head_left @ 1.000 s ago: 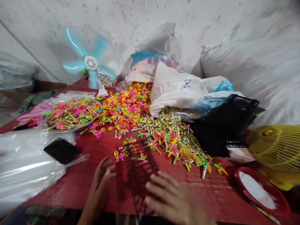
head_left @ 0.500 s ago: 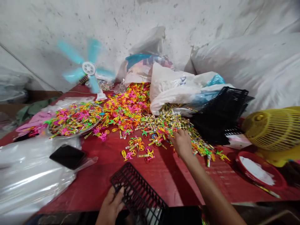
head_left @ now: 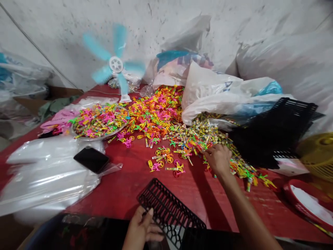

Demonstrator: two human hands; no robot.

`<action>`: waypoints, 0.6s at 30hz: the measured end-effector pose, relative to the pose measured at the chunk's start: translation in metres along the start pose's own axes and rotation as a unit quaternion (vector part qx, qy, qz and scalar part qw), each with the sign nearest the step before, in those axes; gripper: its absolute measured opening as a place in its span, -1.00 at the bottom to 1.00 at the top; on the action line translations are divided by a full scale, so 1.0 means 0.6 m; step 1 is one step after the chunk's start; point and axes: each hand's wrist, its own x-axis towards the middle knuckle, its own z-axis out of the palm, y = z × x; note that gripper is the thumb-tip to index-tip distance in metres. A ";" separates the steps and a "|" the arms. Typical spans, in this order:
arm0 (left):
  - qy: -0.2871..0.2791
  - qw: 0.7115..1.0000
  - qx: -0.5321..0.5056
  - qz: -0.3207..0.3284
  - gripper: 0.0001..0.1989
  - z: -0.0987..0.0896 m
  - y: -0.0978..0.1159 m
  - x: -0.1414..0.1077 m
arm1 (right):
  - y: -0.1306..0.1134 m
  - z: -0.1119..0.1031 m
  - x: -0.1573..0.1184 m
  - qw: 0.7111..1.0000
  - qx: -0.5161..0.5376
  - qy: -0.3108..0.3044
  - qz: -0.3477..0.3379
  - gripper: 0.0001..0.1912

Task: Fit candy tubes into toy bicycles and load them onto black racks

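Note:
My left hand (head_left: pixel 144 225) grips the left side of a black plastic lattice basket (head_left: pixel 171 205), thumb on its edge. The basket sits tilted at the front edge of the red table. My right hand (head_left: pixel 220 158) reaches to the front of a pile of small tubes with printed wrappers (head_left: pixel 205 130). Its fingers are curled down and pressed together among the pieces; whatever they pinch is hidden. Just left of it lie a few loose tubes and small plastic toy bicycles (head_left: pixel 162 156). A larger heap of coloured toy bicycles (head_left: pixel 156 114) stands behind.
A metal tray (head_left: pixel 104 138) heaped with mixed pieces is at left, behind plastic sheets (head_left: pixel 52 173) and a phone (head_left: pixel 91 159). A blue fan (head_left: pixel 116 65) spins at the back. White sacks (head_left: pixel 208 90), black baskets (head_left: pixel 293 118), and a red basin (head_left: pixel 293 194) are at right.
The whole view has swung left, so everything sits further right. My right hand stays at the tube pile with its fingers curled; my left hand keeps its grip on the basket.

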 end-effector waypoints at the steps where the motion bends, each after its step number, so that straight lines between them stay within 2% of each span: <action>1: 0.010 1.000 -0.010 0.006 -0.30 0.003 -0.002 -0.005 | -0.002 -0.002 -0.003 1.000 0.017 0.004 -0.005 -0.78; 3: 0.022 1.000 -0.010 0.017 -0.36 0.007 -0.007 -0.016 | -0.007 -0.006 -0.012 0.998 0.057 -0.019 -0.010 -0.78; 5: 0.008 0.999 0.031 0.006 -0.44 0.007 -0.013 -0.028 | -0.015 -0.005 -0.026 0.994 0.083 -0.068 0.008 -0.79; 7: -0.022 0.994 0.108 0.005 -0.50 0.003 -0.016 -0.038 | -0.022 0.001 -0.043 0.989 0.093 -0.109 0.043 -0.85; 9: -0.038 0.974 0.213 0.059 -0.55 -0.003 -0.008 -0.042 | -0.028 0.010 -0.059 0.985 0.104 -0.125 0.060 -0.90; 11: -0.018 0.926 0.328 0.184 -0.65 -0.011 0.013 -0.036 | -0.032 0.017 -0.068 0.985 0.114 -0.119 0.058 -0.87; 13: 0.023 0.844 0.416 0.337 -0.80 -0.018 0.043 -0.017 | -0.034 0.018 -0.072 0.986 0.117 -0.105 0.052 -0.89; 14: 0.039 0.798 0.449 0.399 -0.79 -0.021 0.057 -0.004 | -0.034 0.016 -0.072 0.986 0.125 -0.096 0.054 -0.90; 16: 0.039 0.732 0.509 0.452 -0.60 -0.026 0.077 0.025 | -0.034 0.010 -0.071 0.975 0.195 -0.085 0.062 -0.90; 18: 0.009 0.702 0.551 0.452 -0.53 -0.030 0.084 0.050 | -0.034 0.002 -0.071 0.941 0.317 -0.092 0.070 -0.83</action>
